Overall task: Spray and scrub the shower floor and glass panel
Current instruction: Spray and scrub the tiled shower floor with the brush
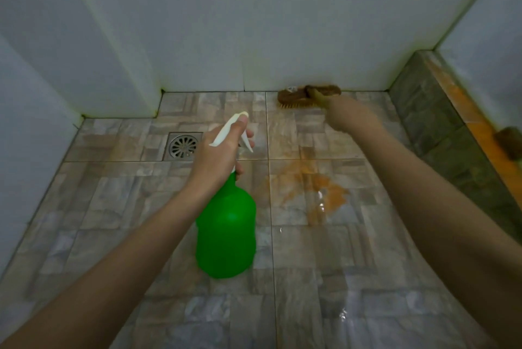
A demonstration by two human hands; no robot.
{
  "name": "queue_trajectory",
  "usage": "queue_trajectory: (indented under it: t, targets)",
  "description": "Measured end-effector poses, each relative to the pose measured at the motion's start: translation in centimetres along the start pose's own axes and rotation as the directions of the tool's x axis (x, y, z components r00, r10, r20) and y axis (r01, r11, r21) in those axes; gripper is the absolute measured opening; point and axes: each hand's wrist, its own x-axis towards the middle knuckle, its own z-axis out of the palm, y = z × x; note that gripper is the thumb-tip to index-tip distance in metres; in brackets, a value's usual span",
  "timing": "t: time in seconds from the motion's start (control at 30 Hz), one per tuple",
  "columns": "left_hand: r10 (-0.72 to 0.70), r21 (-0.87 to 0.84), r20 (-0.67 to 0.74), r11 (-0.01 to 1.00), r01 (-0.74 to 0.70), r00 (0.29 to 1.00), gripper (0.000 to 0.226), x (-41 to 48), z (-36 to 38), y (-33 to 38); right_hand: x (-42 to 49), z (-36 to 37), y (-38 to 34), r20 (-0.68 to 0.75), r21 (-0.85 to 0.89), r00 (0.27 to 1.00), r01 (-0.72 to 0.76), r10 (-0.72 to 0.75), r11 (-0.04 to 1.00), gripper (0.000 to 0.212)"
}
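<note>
My left hand (219, 156) grips the white trigger head of a green spray bottle (226, 230), held above the tiled shower floor (113, 207) with the nozzle pointing away. My right hand (348, 117) reaches to the far wall and grips a brown scrub brush (299, 97), whose bristles rest on the floor at the wall's base. An orange-brown stain (316, 187) with wet patches lies on the tiles between my arms. No glass panel is clearly visible.
A round metal drain (183, 146) sits in the floor left of my left hand. A tiled ledge (440, 122) with an orange-stained top runs along the right, with a brown object (509, 142) on it. White walls enclose the back and left.
</note>
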Motion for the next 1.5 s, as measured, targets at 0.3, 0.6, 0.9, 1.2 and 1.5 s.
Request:
queue_trajectory:
  t: [0.3,0.6,0.9,1.2,1.5]
  targets:
    - [0.016,0.001,0.042,1.000,-0.016,0.999,0.034,-0.3,1.8,-0.1,-2.2,-0.9,2.6,0.063,0.037,0.998,-0.026,0.024,0.999,0.027]
    - [0.014,0.034,0.089,0.999,-0.017,0.996,0.042,-0.8,2.9,0.1,-3.8,2.0,4.0,0.030,-0.008,0.999,-0.038,0.039,0.999,0.063]
    - [-0.003,0.041,0.115,0.999,-0.002,0.993,0.043,-1.2,3.7,0.1,-5.7,1.9,5.8,0.048,-0.060,0.982,-0.177,0.180,0.982,0.036]
    - [0.043,0.076,0.153,0.996,-0.055,0.987,0.039,-1.9,4.0,-0.3,-9.8,2.8,9.3,0.061,-0.066,0.981,-0.182,0.186,0.981,0.056]
    - [0.061,0.139,0.244,0.985,-0.097,0.968,0.042,-4.5,4.3,-0.1,-14.9,4.3,12.1,0.115,-0.034,0.964,-0.235,0.238,0.971,0.042]
